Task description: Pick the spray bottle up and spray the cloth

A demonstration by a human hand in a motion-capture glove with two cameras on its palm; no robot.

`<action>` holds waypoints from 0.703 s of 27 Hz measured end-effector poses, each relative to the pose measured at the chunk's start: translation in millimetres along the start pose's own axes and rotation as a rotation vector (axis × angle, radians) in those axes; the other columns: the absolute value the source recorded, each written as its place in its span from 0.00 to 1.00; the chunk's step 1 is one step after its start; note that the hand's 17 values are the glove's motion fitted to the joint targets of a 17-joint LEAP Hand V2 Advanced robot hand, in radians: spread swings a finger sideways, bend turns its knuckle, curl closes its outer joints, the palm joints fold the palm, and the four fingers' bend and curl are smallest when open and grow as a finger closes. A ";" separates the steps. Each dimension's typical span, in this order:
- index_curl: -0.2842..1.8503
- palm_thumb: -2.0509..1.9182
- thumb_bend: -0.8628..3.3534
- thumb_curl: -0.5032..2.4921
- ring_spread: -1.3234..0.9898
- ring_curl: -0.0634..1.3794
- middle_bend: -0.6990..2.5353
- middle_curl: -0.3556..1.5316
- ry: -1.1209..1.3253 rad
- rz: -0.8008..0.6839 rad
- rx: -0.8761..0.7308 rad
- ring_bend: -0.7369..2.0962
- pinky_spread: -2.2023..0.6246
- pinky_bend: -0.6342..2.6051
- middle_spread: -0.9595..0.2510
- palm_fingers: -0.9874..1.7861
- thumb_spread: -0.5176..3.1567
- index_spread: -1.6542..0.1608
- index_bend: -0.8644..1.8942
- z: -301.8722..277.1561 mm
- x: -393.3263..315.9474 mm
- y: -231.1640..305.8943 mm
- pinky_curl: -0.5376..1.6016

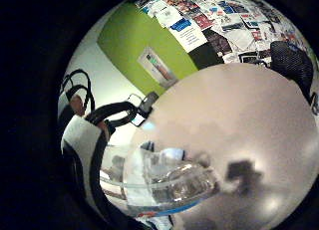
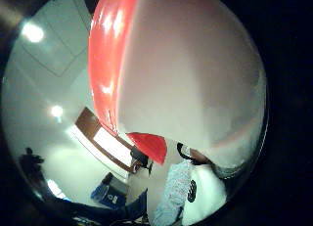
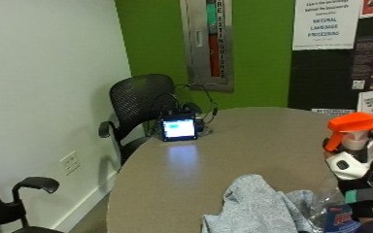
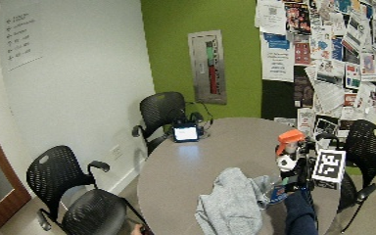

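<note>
Spray bottle (image 3: 349, 145) gripped by right hand (image 3: 367, 179) beside cloth (image 3: 258, 206)

Outside view: low at the near bench (image 3: 193, 170) edge, facing the far green wall (image 3: 154, 39). Wide outside view: higher and further back, looking down on the whole round bench (image 4: 194, 161) and chairs, same green wall behind. Little-finger palm view: right up against the clear spray bottle (image 1: 169, 182), out across the bench toward the poster wall (image 1: 219, 16). Thumb palm view: jammed against the bottle's orange top (image 2: 110, 55), tipped up at the ceiling.
</note>
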State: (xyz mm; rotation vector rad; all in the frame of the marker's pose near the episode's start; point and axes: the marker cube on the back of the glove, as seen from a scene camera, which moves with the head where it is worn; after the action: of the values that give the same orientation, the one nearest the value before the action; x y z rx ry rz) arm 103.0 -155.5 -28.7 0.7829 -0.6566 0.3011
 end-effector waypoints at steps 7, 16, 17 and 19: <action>0.38 0.77 0.20 0.41 0.46 0.38 0.41 0.47 0.035 0.028 -0.017 0.49 0.65 0.34 0.63 0.85 0.25 0.75 0.40 12.9 3.7 24.2 0.45; 0.40 0.77 0.20 0.41 0.46 0.38 0.41 0.47 -0.058 0.059 -0.032 0.50 0.66 0.34 0.63 0.85 0.24 0.75 0.40 23.8 -10.7 39.5 0.45; 0.40 0.77 0.20 0.41 0.46 0.38 0.41 0.47 -0.063 0.054 -0.029 0.50 0.66 0.34 0.63 0.84 0.24 0.75 0.40 22.4 -11.9 39.5 0.45; 0.40 0.77 0.20 0.41 0.46 0.38 0.41 0.47 -0.058 0.049 -0.021 0.50 0.66 0.34 0.63 0.84 0.24 0.75 0.40 18.8 -14.7 42.5 0.45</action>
State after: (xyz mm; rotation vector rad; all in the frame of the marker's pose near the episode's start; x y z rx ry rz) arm 63.2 -140.5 -4.8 0.7580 -0.7330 0.3165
